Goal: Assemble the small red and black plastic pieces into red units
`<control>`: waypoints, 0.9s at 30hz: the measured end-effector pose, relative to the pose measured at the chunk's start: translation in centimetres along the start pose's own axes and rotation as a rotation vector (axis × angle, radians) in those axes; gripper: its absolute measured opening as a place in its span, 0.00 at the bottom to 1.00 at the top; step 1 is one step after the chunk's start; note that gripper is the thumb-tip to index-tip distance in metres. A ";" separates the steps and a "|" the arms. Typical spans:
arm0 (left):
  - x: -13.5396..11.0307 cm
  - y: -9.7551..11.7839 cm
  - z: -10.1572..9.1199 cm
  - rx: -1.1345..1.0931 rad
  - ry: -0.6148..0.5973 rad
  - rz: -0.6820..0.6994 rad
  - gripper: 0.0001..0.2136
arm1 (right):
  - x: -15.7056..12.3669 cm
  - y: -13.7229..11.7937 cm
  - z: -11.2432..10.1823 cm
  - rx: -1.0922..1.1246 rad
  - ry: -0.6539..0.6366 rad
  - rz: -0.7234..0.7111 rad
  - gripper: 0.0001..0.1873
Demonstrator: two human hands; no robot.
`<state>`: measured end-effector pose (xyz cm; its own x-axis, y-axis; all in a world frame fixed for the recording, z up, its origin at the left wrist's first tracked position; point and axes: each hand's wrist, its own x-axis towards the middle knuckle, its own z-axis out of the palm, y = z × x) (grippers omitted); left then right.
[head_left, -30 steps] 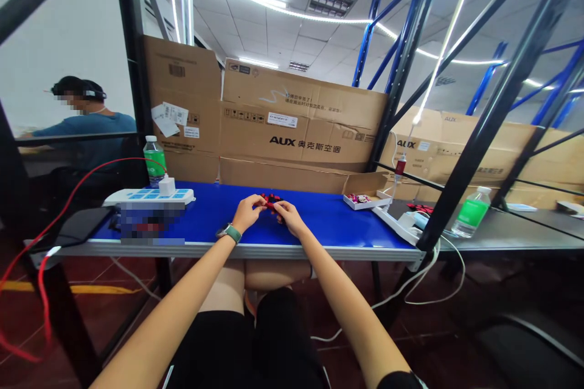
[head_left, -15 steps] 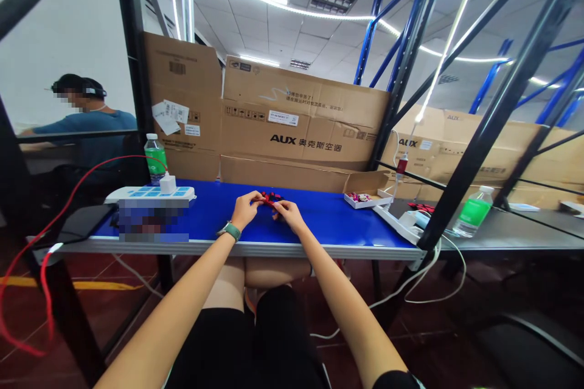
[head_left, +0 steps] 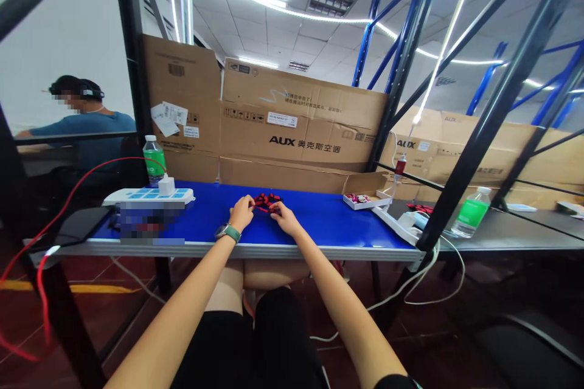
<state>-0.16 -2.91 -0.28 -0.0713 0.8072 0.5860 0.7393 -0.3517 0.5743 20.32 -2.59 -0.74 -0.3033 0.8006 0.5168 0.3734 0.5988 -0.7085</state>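
Note:
A small red-and-black bundle (head_left: 266, 200), perhaps cloth or strap, lies on the blue tabletop (head_left: 328, 219) between my hands. Its exact kind is too small to make out. At its left end, my left hand (head_left: 241, 213) has its fingers closed on the bundle's edge; a watch with a green band sits on that wrist. My right hand (head_left: 283, 217) is at the near right side, fingers curled together around part of the same bundle. The fingertips of both hands partly hide what they grip.
Left on the table are a power strip (head_left: 150, 196) with a white plug, a green-labelled bottle (head_left: 154, 158) and a red cable. To the right stands an open white box (head_left: 367, 199) of small items. Cardboard (head_left: 301, 121) walls the back. A co-worker (head_left: 86, 115) sits at left.
Both hands have drawn slightly apart and lowered, and more of the red-and-black bundle shows on the table between them. The camera view has shifted slightly.

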 end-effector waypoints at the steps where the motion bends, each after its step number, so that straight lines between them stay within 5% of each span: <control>1: -0.1 -0.1 0.0 0.049 0.003 -0.057 0.08 | 0.0 0.0 0.1 -0.084 -0.014 0.004 0.13; 6: -0.4 0.5 -0.6 0.190 0.103 -0.167 0.10 | -0.1 -0.3 0.5 -0.380 -0.042 -0.053 0.17; 10: -0.4 1.1 -0.9 0.200 0.090 -0.115 0.11 | 0.0 -0.6 0.7 -0.499 -0.058 -0.169 0.11; 17: -0.6 1.4 -0.4 0.282 -0.007 0.025 0.10 | 1.2 -1.6 0.9 -0.758 -0.186 -0.229 0.19; 23: -1.0 2.1 -0.4 0.377 -0.157 0.203 0.12 | 4.3 -2.7 0.6 -0.776 -0.085 -0.035 0.17; 27: -1.1 2.3 -0.5 0.365 -0.195 0.246 0.14 | 5.2 -2.0 1.1 -0.724 -0.151 -0.004 0.17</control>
<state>1.28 -4.90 0.72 0.2362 0.8073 0.5408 0.9076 -0.3821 0.1740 17.04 0.34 2.86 -0.4040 0.8178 0.4099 0.8409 0.5084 -0.1856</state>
